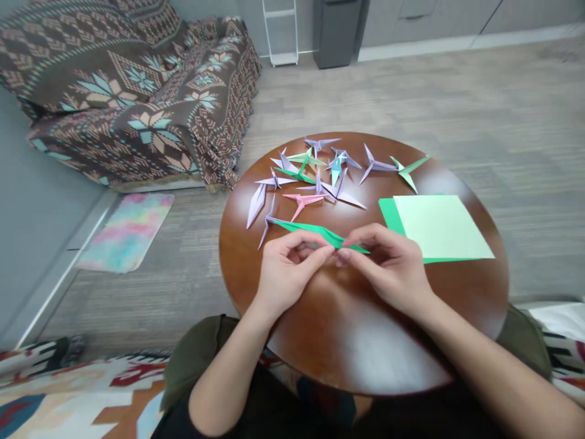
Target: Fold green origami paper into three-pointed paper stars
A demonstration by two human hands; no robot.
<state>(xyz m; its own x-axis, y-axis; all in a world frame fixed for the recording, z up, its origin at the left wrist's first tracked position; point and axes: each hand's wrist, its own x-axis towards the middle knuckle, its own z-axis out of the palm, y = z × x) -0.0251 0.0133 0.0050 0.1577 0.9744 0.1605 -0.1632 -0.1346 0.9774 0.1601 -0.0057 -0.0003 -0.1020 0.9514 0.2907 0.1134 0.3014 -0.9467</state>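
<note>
A long, narrow piece of folded green paper (315,229) is pinched between my two hands above the near middle of the round table. My left hand (292,262) is closed on its near edge, thumb and index finger pressed together. Just beside it, my right hand (388,259) pinches the same paper close to its middle. The fingertips of both hands almost meet, and they hide part of the folds. Behind the paper lie several folded paper cranes, among them a pink crane (306,201), a purple crane (375,164) and a green crane (406,172).
A stack of pale green sheets (443,225) over darker green ones lies at the right of the brown round table (365,341). Beyond are a sofa with a patterned cover (150,110), a pastel mat (128,231), a dark bin (338,33) and a white rack (283,58).
</note>
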